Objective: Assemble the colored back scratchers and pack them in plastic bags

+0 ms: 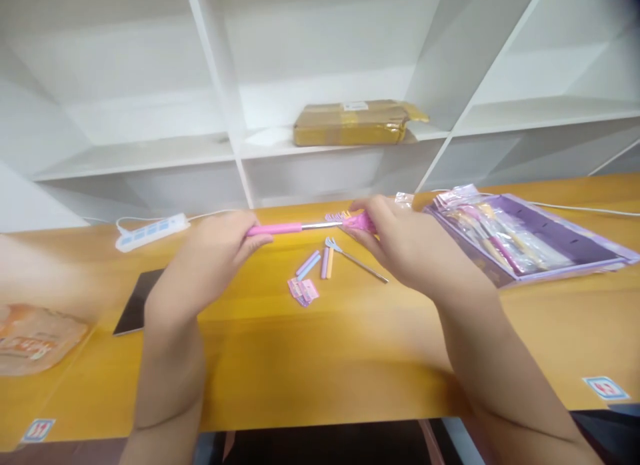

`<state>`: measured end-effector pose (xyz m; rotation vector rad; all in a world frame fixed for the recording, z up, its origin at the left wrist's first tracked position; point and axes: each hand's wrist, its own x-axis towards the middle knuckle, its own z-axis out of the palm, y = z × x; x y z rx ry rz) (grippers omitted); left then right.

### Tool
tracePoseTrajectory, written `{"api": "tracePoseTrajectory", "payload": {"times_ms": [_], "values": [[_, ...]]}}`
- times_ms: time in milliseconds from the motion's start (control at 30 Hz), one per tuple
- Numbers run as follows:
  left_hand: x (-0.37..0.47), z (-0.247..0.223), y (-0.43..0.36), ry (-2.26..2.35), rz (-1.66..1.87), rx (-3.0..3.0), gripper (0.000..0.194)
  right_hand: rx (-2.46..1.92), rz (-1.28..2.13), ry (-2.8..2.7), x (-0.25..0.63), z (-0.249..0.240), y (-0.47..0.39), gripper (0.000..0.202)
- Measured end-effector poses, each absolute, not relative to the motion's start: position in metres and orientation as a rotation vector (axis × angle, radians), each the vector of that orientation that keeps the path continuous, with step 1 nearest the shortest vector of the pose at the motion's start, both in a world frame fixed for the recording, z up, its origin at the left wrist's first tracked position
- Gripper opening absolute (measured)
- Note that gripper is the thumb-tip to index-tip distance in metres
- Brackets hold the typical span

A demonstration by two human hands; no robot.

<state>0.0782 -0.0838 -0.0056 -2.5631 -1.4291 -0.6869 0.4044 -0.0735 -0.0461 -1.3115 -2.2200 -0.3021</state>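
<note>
Both hands hold a pink back scratcher (277,229) level above the table, its metal rod showing between them. My left hand (213,258) is closed around the end of the pink handle. The fingers of my right hand (407,241) are closed on the pink claw head at the other end, partly hiding it. Below lie a loose metal rod with a blue claw head (357,259), several purple, blue and orange handle sleeves (325,261) and small pink cards (303,291). More claw heads (336,217) lie behind the rod, partly covered.
At the right, a purple box (580,228) contains back scratchers in clear bags. A white power strip (153,231), a dark flat tablet-like object (135,308) and an orange-printed bag (37,338) are on the left. A taped cardboard box (350,125) sits on the shelf.
</note>
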Motion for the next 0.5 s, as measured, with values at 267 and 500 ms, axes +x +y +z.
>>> {"api": "tracePoseTrajectory", "payload": {"times_ms": [267, 500], "values": [[0.110, -0.024, -0.096, -1.183, -0.504, -2.337, 0.032, -1.306, -0.401, -2.255, 0.407, -0.047, -0.082, 0.032], [0.118, -0.029, -0.093, -1.167, -0.453, -2.251, 0.029, -1.080, -0.796, -2.167, 0.401, -0.049, -0.077, 0.030]]}}
